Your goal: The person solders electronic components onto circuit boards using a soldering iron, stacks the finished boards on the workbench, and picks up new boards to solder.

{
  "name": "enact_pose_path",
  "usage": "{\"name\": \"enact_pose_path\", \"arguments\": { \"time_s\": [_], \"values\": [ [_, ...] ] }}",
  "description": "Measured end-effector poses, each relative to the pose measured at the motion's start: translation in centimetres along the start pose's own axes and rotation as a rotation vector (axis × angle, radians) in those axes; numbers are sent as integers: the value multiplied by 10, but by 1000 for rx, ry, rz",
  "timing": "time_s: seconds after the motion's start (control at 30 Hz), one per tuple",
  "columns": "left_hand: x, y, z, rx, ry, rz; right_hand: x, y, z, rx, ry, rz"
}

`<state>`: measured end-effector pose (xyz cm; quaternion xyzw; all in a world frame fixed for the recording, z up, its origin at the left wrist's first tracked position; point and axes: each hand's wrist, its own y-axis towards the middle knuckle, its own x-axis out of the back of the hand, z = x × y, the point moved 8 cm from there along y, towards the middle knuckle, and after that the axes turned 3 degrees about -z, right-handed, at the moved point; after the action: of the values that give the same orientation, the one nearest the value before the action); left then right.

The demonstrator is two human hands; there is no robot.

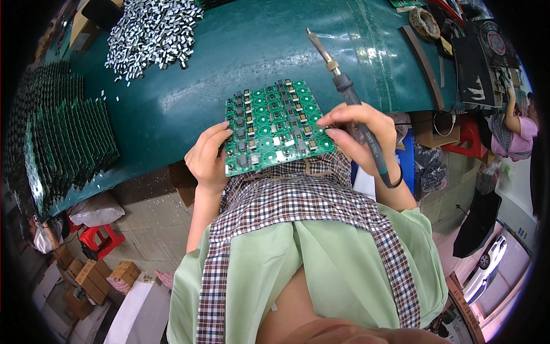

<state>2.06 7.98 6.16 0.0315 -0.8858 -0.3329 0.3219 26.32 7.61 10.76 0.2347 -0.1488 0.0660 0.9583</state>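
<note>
A green circuit board (274, 125), a panel of repeated sections with small dark and pale parts, lies tilted at the table's near edge, close to my apron. My left hand (207, 157) is closed on the board's left edge. A soldering iron (345, 85) with a dark handle rests in the crook of my right hand (369, 132), its metal tip pointing up and away, clear of the board. The thumb and fingers of that same hand come together at the board's right edge. Whether they pinch the edge or only touch it, I cannot tell.
A heap of small silvery metal parts (150, 37) covers the far left of the green table (229, 54). Stacked circuit boards (71, 140) stand in rows at the left. A dark bar (423, 66) and a tape roll (424, 24) lie far right. Another person (515, 129) is at the right.
</note>
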Motion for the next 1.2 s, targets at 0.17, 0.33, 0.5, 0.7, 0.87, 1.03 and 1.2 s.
{"name": "enact_pose_path", "arguments": {
  "time_s": [0.17,0.33,0.5,0.7,0.87,1.03,1.2],
  "values": [
    [-2,-1,-3,-41,10,21,-11,15,3,-28,-126,151],
    [-4,0,-4,-3,26,36,-16,18,3,-76,-68,191],
    [-3,0,-6,-40,61,9,-21,9,-1,-202,-13,157],
    [-2,3,-1,-25,33,-7,7,-7,-17,-129,-82,-107],
    [0,8,0,28,-9,4,-2,-15,-20,68,-183,-86],
    [5,47,-2,268,-63,25,15,6,-24,18,-210,-406],
    [-45,53,61,696,-264,195,1,42,-85,-260,-163,-295]
  ]
}}
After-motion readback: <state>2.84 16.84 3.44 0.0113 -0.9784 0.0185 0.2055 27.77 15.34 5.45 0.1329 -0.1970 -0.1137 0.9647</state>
